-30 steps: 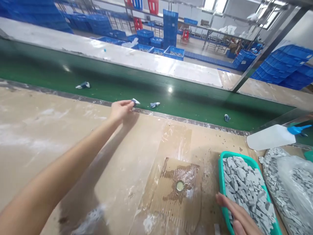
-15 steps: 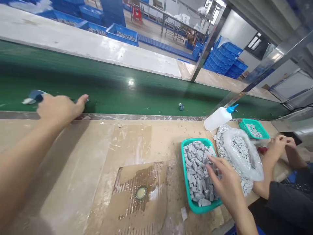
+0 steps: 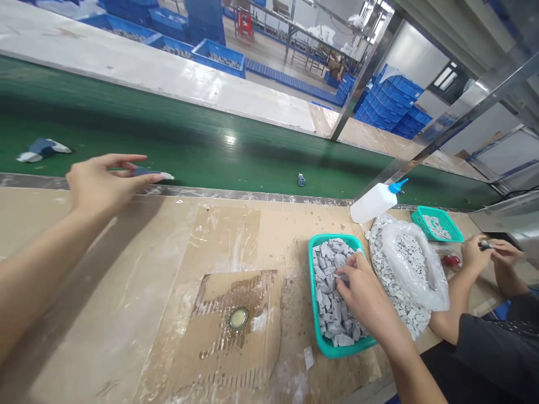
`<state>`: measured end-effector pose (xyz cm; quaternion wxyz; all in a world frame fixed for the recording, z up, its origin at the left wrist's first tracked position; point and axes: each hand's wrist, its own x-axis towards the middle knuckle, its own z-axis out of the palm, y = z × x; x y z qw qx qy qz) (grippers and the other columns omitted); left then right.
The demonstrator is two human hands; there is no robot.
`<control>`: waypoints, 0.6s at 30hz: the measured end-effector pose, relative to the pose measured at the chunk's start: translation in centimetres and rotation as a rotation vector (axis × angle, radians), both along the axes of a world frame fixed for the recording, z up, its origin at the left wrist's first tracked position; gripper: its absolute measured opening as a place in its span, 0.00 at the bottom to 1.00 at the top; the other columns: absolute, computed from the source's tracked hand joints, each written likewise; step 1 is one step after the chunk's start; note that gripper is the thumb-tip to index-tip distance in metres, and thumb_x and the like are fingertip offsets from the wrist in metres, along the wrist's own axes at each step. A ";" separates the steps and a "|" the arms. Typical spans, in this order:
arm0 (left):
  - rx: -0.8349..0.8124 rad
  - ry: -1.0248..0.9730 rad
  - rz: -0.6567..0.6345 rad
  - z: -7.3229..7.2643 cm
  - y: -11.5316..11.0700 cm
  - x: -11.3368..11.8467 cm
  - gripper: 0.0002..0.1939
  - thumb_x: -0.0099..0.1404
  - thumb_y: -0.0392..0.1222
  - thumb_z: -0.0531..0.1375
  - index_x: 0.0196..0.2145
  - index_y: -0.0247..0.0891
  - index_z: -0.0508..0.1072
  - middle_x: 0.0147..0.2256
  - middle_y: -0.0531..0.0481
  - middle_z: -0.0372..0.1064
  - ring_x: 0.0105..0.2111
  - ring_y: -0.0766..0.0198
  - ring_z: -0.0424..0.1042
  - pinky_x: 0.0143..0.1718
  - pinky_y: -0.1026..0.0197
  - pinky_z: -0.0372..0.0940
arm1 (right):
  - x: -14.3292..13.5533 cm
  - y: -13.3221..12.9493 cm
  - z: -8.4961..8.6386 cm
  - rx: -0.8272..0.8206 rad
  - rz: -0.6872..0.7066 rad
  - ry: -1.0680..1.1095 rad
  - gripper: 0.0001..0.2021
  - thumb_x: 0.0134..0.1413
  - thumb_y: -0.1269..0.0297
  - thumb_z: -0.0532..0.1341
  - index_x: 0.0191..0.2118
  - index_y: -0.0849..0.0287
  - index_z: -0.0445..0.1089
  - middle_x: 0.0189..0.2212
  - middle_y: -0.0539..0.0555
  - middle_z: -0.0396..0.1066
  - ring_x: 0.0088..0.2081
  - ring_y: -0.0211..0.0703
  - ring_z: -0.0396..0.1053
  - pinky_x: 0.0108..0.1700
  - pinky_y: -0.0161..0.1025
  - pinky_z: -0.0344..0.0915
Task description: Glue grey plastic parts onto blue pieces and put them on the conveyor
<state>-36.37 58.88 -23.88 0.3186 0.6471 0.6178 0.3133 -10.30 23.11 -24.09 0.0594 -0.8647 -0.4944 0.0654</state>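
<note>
left hand (image 3: 101, 182) — part (image 3: 167, 176), open belt (image 3: 236, 165) rightward | right hand (image 3: 364, 292) — across basket (image 3: 312, 280) rim

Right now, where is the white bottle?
In the head view, the white bottle is right of centre, by the near edge of the green belt, just beyond the plastic bag of grey pieces.

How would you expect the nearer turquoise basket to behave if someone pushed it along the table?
The turquoise basket would probably feel heavy, being filled with grey pieces. Those on top may shift, as they lie loose. Its low, broad shape suggests sliding rather than tipping.
</note>
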 end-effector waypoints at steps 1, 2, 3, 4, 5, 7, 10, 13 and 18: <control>-0.026 -0.042 0.008 0.3 -0.7 -0.1 0.31 0.47 0.58 0.73 0.46 0.42 0.74 0.40 0.55 0.70 0.50 0.54 0.69 0.55 0.59 0.61 | 0.3 0.1 0.0 0.012 -0.001 0.022 0.10 0.59 0.72 0.55 0.37 0.62 0.76 0.43 0.60 0.67 0.44 0.51 0.73 0.50 0.49 0.70; -0.066 -0.076 0.004 0.5 -1.6 -0.2 0.31 0.45 0.54 0.75 0.45 0.41 0.74 0.42 0.55 0.71 0.50 0.54 0.70 0.53 0.60 0.62 | 0.6 0.2 0.0 0.028 0.004 0.044 0.10 0.59 0.71 0.56 0.37 0.61 0.75 0.42 0.60 0.67 0.43 0.50 0.73 0.49 0.47 0.70; -0.117 -0.114 -0.016 0.6 -2.4 -0.4 0.30 0.43 0.50 0.76 0.43 0.40 0.75 0.42 0.54 0.72 0.50 0.55 0.70 0.51 0.61 0.63 | 1.0 0.1 0.0 0.047 0.013 0.069 0.10 0.59 0.70 0.55 0.36 0.60 0.75 0.41 0.59 0.67 0.41 0.49 0.73 0.48 0.46 0.71; -0.177 -0.164 -0.051 0.5 -3.4 -0.7 0.29 0.42 0.46 0.77 0.41 0.39 0.75 0.42 0.53 0.74 0.49 0.55 0.70 0.50 0.61 0.63 | 1.3 0.0 0.1 0.070 0.023 0.095 0.10 0.60 0.68 0.55 0.35 0.60 0.74 0.40 0.58 0.68 0.40 0.48 0.73 0.47 0.45 0.71; -0.247 -0.235 -0.087 0.2 -4.4 -1.1 0.29 0.40 0.44 0.78 0.39 0.38 0.75 0.40 0.52 0.75 0.48 0.55 0.71 0.50 0.61 0.64 | 1.5 -0.2 0.2 0.100 0.032 0.122 0.11 0.62 0.65 0.54 0.34 0.59 0.74 0.39 0.58 0.70 0.40 0.48 0.74 0.46 0.45 0.71; -0.394 -0.448 -0.146 -0.6 -6.6 -2.0 0.29 0.35 0.41 0.79 0.36 0.37 0.74 0.37 0.52 0.78 0.45 0.56 0.73 0.51 0.60 0.65 | 1.5 -0.9 0.7 0.200 0.003 0.177 0.13 0.64 0.58 0.53 0.36 0.57 0.73 0.38 0.58 0.73 0.40 0.49 0.74 0.43 0.44 0.71; -0.581 -0.699 -0.219 -2.0 -10.1 -3.5 0.27 0.38 0.40 0.79 0.35 0.38 0.74 0.35 0.50 0.81 0.43 0.58 0.76 0.52 0.59 0.66 | 0.0 -2.4 1.7 0.361 -0.125 0.380 0.16 0.64 0.50 0.56 0.43 0.55 0.73 0.33 0.55 0.77 0.33 0.46 0.76 0.35 0.39 0.72; -0.678 -0.728 -0.267 -2.8 -13.2 -4.5 0.22 0.46 0.37 0.76 0.40 0.39 0.77 0.33 0.51 0.81 0.37 0.62 0.78 0.45 0.61 0.68 | -3.5 -3.3 2.1 0.413 -0.170 0.765 0.16 0.57 0.48 0.65 0.40 0.56 0.77 0.29 0.54 0.78 0.27 0.42 0.74 0.29 0.35 0.73; -0.861 -0.780 -0.400 -3.9 -15.8 -5.2 0.27 0.44 0.35 0.76 0.44 0.40 0.79 0.34 0.50 0.80 0.32 0.64 0.76 0.37 0.64 0.67 | -10.0 -1.9 -0.2 0.442 -0.073 1.146 0.15 0.58 0.50 0.67 0.46 0.50 0.80 0.34 0.54 0.80 0.29 0.41 0.77 0.34 0.36 0.77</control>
